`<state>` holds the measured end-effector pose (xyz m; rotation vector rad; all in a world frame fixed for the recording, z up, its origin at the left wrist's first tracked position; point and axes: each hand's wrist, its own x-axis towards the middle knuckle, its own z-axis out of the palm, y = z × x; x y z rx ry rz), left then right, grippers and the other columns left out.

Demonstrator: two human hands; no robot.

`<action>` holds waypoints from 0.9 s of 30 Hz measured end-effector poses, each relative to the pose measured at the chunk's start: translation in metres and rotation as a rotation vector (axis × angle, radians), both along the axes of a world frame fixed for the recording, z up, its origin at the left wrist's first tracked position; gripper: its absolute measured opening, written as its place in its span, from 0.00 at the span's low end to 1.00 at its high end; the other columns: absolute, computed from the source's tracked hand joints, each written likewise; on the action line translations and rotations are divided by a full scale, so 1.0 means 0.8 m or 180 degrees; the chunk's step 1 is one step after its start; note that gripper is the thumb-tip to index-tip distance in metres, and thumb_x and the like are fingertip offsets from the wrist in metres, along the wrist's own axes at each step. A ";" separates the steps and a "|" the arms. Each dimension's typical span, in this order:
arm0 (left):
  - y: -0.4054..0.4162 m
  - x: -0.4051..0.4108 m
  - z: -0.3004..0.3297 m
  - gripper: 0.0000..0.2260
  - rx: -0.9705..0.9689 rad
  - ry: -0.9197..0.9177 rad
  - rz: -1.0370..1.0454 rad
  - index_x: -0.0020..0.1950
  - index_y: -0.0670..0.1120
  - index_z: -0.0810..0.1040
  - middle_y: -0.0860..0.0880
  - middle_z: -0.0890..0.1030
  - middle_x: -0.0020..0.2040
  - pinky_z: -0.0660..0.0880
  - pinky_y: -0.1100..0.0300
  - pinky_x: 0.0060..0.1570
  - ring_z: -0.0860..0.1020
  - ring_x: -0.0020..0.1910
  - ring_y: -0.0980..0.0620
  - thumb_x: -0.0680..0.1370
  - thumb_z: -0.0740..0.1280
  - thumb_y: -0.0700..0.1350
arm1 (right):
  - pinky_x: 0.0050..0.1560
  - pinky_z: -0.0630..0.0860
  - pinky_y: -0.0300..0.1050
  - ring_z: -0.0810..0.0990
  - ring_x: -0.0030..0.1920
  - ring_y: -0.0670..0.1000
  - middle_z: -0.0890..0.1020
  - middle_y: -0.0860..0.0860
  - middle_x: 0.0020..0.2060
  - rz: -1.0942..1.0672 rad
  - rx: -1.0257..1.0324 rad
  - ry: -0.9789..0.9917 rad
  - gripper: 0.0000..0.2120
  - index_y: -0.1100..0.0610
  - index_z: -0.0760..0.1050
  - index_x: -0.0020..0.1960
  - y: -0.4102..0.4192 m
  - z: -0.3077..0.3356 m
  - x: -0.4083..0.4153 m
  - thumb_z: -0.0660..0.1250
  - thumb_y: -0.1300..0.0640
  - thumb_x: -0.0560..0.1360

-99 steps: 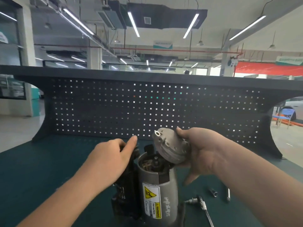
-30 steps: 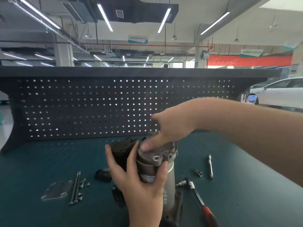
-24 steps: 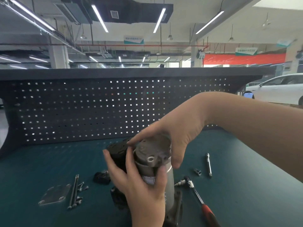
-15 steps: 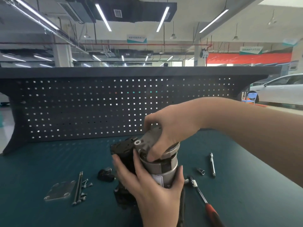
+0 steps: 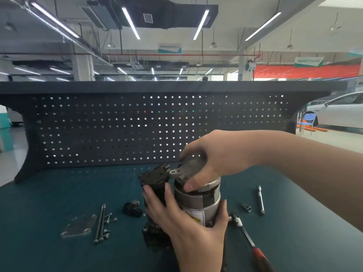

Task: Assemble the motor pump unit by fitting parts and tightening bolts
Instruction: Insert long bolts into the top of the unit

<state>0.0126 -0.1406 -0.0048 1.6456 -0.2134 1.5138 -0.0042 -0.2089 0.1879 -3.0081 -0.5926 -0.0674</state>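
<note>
The grey cylindrical motor body (image 5: 198, 203) stands upright on the green bench, with a black pump block (image 5: 155, 179) fixed to its left side. My left hand (image 5: 186, 220) wraps around the front of the cylinder, over its yellow warning label. My right hand (image 5: 214, 163) grips the grey metal end cap (image 5: 186, 170) from above. The cap sits tilted on the top of the cylinder, its lug with a bolt hole pointing left. The lower part of the unit is hidden behind my left hand.
Left of the unit lie a flat metal plate (image 5: 78, 225), two long bolts (image 5: 100, 222), several small screws (image 5: 109, 218) and a black part (image 5: 132, 209). On the right are a red-handled ratchet (image 5: 247, 238), a socket (image 5: 246, 207) and an extension bar (image 5: 260, 200). A pegboard wall (image 5: 117, 130) closes the back.
My right hand brought the end cap down onto the top of the cylinder and keeps shifting it there. My left hand moved from the pump block to a grip around the cylinder.
</note>
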 end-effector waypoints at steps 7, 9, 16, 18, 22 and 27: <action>0.000 0.001 0.000 0.44 -0.0012 0.0039 0.0027 0.70 0.37 0.60 0.31 0.55 0.74 0.63 0.27 0.63 0.58 0.73 0.29 0.65 0.72 0.60 | 0.55 0.75 0.44 0.75 0.53 0.44 0.77 0.38 0.55 0.0271 -0.0025 -0.0035 0.31 0.35 0.71 0.64 -0.005 0.001 -0.004 0.71 0.29 0.62; -0.001 0.001 0.000 0.44 -0.0005 0.0042 0.0039 0.70 0.37 0.61 0.30 0.55 0.74 0.63 0.28 0.64 0.58 0.73 0.29 0.65 0.72 0.61 | 0.54 0.75 0.42 0.76 0.53 0.44 0.78 0.39 0.55 0.0317 -0.0006 -0.0095 0.31 0.35 0.72 0.64 -0.006 -0.001 -0.006 0.71 0.30 0.62; -0.001 0.001 -0.002 0.47 0.0011 0.0141 0.0059 0.73 0.34 0.58 0.33 0.54 0.75 0.61 0.28 0.65 0.55 0.75 0.33 0.67 0.70 0.63 | 0.48 0.71 0.34 0.74 0.47 0.38 0.77 0.35 0.47 0.0472 0.0068 -0.0283 0.33 0.35 0.73 0.63 -0.004 -0.002 -0.006 0.73 0.30 0.60; -0.001 0.001 -0.002 0.48 -0.0017 0.0150 0.0043 0.74 0.35 0.57 0.34 0.53 0.76 0.61 0.28 0.65 0.55 0.76 0.34 0.67 0.70 0.63 | 0.50 0.72 0.35 0.75 0.46 0.37 0.77 0.34 0.45 0.0475 0.0044 -0.0193 0.34 0.34 0.73 0.63 -0.004 -0.001 -0.005 0.74 0.30 0.59; -0.001 0.002 -0.004 0.48 -0.0023 0.0139 0.0030 0.75 0.38 0.56 0.35 0.53 0.76 0.61 0.28 0.66 0.54 0.76 0.35 0.67 0.71 0.63 | 0.49 0.70 0.32 0.74 0.46 0.36 0.75 0.31 0.40 0.0506 0.0009 -0.0020 0.34 0.31 0.71 0.63 -0.008 -0.003 0.000 0.74 0.31 0.58; 0.000 0.004 -0.005 0.46 0.0010 0.0128 0.0060 0.75 0.39 0.57 0.36 0.52 0.77 0.61 0.29 0.66 0.54 0.76 0.36 0.67 0.71 0.63 | 0.48 0.69 0.29 0.75 0.47 0.34 0.77 0.31 0.43 0.0517 0.0135 0.0057 0.34 0.29 0.69 0.64 -0.015 -0.011 0.006 0.74 0.31 0.59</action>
